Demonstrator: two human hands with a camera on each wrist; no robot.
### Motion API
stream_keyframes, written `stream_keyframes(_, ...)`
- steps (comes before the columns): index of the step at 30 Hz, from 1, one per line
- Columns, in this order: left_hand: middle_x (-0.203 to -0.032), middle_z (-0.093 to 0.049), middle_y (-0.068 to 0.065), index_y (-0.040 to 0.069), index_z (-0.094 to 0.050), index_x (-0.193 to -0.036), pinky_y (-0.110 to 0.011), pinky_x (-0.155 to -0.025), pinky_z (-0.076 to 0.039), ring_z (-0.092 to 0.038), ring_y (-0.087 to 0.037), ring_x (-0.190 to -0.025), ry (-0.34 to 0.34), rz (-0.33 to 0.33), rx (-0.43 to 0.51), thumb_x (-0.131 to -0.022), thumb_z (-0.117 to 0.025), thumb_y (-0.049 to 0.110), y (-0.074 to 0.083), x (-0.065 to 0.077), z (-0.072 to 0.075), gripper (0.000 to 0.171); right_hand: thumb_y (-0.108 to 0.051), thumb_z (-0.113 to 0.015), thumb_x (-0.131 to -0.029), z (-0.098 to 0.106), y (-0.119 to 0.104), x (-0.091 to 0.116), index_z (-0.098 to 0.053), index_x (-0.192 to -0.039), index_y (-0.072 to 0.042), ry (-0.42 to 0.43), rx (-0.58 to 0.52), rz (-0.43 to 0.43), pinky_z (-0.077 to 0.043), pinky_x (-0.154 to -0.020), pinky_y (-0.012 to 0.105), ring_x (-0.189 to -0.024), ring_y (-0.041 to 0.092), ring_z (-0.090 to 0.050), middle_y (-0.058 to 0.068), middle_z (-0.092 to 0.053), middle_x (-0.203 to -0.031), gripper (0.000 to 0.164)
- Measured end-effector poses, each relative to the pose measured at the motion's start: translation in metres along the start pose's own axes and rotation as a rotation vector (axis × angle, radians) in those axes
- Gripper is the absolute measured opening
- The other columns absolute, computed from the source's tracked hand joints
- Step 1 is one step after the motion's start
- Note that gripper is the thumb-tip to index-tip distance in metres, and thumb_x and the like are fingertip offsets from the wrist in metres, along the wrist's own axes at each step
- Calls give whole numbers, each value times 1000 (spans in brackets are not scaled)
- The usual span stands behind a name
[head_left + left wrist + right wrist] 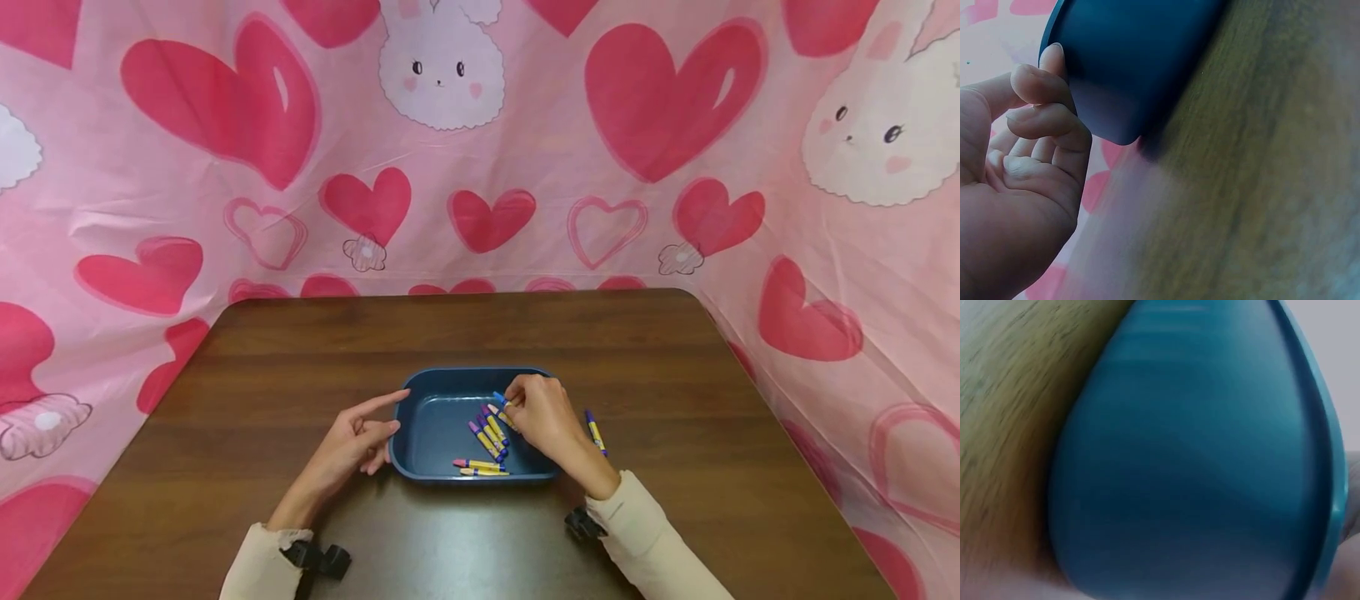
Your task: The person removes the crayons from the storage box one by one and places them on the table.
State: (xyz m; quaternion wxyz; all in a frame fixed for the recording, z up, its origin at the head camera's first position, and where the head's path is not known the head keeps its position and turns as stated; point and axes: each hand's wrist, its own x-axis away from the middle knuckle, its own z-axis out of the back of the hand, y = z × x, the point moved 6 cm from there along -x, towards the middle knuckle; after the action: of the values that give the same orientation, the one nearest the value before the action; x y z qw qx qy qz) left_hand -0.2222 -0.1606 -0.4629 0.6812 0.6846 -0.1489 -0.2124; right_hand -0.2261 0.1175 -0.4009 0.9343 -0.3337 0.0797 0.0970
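A dark blue rectangular tray (pixel 431 481) stands on the table with several yellow-wrapped crayons (pixel 491 433) lying in its middle and right part. Two more, a pink-tipped crayon (pixel 468 463) and a pale orange-tipped crayon (pixel 480 472), lie along its near wall. Over the right side of the tray, my right hand (pixel 543 417) pinches a blue crayon (pixel 500 398) with its tip showing. My left hand (pixel 348 437) is at the tray's left end, index finger stretched to the rim. In the right wrist view, the tray's outer wall (pixel 1191 444) hides the fingers and crayons.
One yellow crayon with dark blue ends (pixel 595 432) lies on the brown wooden table (pixel 315 350), just right of the tray. Behind and beside the table hangs a pink cloth (pixel 547 150) with hearts and rabbits.
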Motion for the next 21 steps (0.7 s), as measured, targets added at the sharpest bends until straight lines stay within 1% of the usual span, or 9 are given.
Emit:
stream_keyframes(5,-61,-59,-14,1,-41,-149,-26,-40,-41,-48,-18,-42,7,21,-2,-101,-56,8,-1,1,1,51,-3,-79,-80,4,-3,1,-74,-83,-3,11,-73,-19,-51,-56,27,-53,6,-57,-3,-64,-64,6)
stream_keyframes(7,-61,-59,-13,2,-41,-149,-25,-41,-42,-48,-18,-43,9,23,-2,-102,-56,8,-1,1,1,50,-3,-80,-80,8,-4,1,-75,-82,-3,27,-99,-23,-51,-55,27,-53,6,-57,-3,-64,-63,6)
stream_keyframes(11,-61,-59,-13,1,-41,-150,-25,-42,-43,-48,-19,-42,2,18,7,-102,-55,7,-1,0,-1,51,-6,-82,-78,19,-5,4,-77,-81,-4,70,-130,-27,-52,-58,27,-59,7,-60,-3,-67,-66,6)
stream_keyframes(14,-61,-58,-16,0,-40,-150,-26,-42,-44,-48,-19,-42,-1,17,6,-102,-55,7,-1,0,-1,51,-7,-83,-78,27,-3,9,-78,-81,-6,98,-153,-37,-53,-60,28,-64,9,-62,-3,-70,-71,7)
stream_keyframes(18,-63,-57,-21,2,-42,-149,-26,-41,-43,-49,-20,-42,10,29,-3,-101,-56,8,0,1,0,50,-9,-84,-78,38,0,16,-79,-83,-8,111,-191,-47,-54,-61,27,-66,9,-64,-3,-72,-75,7)
stream_keyframes(21,-63,-56,-22,3,-43,-149,-26,-41,-42,-49,-20,-42,13,31,-6,-101,-56,8,0,1,0,49,-10,-84,-79,48,2,22,-79,-84,-9,124,-214,-48,-54,-61,26,-67,9,-65,-2,-73,-76,7)
